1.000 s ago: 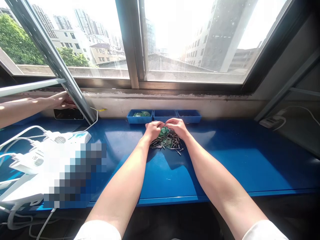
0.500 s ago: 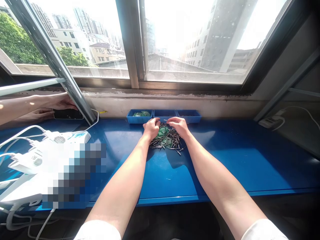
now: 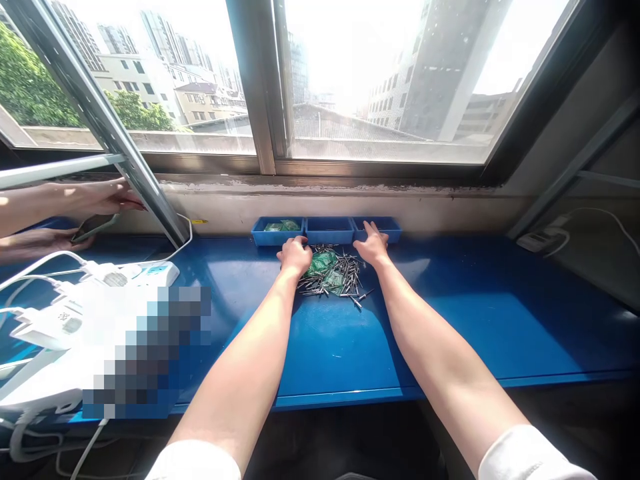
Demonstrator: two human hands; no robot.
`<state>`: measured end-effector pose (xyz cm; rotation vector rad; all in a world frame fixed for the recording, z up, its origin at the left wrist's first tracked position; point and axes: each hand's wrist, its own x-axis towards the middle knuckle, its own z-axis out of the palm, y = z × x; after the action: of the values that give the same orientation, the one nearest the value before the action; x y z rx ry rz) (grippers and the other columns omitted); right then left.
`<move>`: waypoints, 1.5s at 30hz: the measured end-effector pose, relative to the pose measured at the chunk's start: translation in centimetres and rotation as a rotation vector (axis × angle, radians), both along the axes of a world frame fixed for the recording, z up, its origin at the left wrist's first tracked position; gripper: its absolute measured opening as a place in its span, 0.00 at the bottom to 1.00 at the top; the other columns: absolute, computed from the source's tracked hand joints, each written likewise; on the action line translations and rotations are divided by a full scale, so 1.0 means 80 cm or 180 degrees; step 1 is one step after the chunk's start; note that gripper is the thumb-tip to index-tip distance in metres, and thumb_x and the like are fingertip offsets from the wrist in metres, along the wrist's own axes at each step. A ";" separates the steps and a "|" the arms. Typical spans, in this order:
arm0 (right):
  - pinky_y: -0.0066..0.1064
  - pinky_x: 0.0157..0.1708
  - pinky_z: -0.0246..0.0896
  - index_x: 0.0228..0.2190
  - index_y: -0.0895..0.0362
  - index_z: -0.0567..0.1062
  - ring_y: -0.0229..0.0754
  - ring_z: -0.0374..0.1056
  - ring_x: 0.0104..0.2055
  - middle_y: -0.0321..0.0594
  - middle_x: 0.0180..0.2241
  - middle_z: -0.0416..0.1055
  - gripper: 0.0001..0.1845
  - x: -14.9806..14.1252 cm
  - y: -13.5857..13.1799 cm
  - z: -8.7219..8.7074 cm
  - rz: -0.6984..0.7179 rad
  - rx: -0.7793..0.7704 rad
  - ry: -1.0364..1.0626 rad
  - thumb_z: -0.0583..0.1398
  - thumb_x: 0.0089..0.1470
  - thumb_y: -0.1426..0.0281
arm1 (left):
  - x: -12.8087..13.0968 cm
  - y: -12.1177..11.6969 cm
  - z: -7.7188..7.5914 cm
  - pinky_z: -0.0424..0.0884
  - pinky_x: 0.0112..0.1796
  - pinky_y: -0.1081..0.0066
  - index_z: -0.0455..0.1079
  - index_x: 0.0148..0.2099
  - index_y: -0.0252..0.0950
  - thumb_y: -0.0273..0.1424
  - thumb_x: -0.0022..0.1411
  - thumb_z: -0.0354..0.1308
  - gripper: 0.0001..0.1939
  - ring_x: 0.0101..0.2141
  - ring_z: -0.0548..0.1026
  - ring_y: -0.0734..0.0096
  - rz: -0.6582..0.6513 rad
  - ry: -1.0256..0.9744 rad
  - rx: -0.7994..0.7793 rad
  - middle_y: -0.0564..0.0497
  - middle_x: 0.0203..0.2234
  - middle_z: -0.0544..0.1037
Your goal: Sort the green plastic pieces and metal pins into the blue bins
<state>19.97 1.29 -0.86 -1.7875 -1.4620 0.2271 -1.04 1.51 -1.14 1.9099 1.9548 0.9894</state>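
A loose pile of thin metal pins (image 3: 351,272), much like blind rivets, lies on the blue tabletop with small green packets (image 3: 323,262) among them. My left hand (image 3: 295,256) rests at the pile's left edge, fingers loosely bent and thumb apart; nothing shows in it. Stretched forward, my right hand (image 3: 373,245) has its fingers over the front rim of the right blue bin (image 3: 395,235); I see nothing held. The middle blue bin (image 3: 330,236) has a dark bottom, its contents hard to make out. Green packets lie in the left blue bin (image 3: 258,235).
White power strips with plugs and cables (image 3: 65,320) crowd the left of the blue table (image 3: 460,313). Behind them, another person's hands hold a phone (image 3: 95,227) beside a metal post (image 3: 135,153). A white adapter (image 3: 543,241) sits at the far right.
My right hand has moved from above the pile, where it pinched a thin pin, to the right bin. My left hand has shifted slightly left. The other person's phone has tilted.
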 end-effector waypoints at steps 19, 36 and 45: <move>0.35 0.41 0.60 0.29 0.55 0.80 0.47 0.67 0.40 0.47 0.39 0.72 0.15 -0.036 0.002 -0.028 0.1198 0.0064 -0.0483 0.61 0.46 0.57 | 0.001 0.002 -0.003 0.60 0.50 0.54 0.69 0.48 0.40 0.31 0.57 0.49 0.16 0.52 0.67 0.52 -0.0236 0.0026 -0.0064 0.43 0.50 0.72; 0.39 0.44 0.55 0.28 0.53 0.76 0.48 0.62 0.44 0.42 0.33 0.72 0.09 -0.053 -0.010 -0.017 0.0951 0.0347 -0.0442 0.56 0.52 0.65 | 0.006 -0.007 0.003 0.60 0.52 0.58 0.71 0.46 0.41 0.35 0.58 0.51 0.15 0.52 0.68 0.55 -0.0532 0.0082 0.0254 0.46 0.48 0.74; 0.29 0.28 0.59 0.36 0.54 0.71 0.36 0.64 0.24 0.31 0.21 0.69 0.15 -0.057 -0.017 -0.006 0.1788 0.0522 0.1129 0.59 0.48 0.59 | 0.014 -0.018 0.009 0.66 0.49 0.69 0.74 0.45 0.39 0.32 0.58 0.53 0.14 0.45 0.73 0.66 -0.1550 -0.0338 0.0746 0.51 0.42 0.78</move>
<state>15.44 -0.05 -1.31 -1.1051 -1.6300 0.6525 0.07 0.06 -0.44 2.2491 1.2634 1.1717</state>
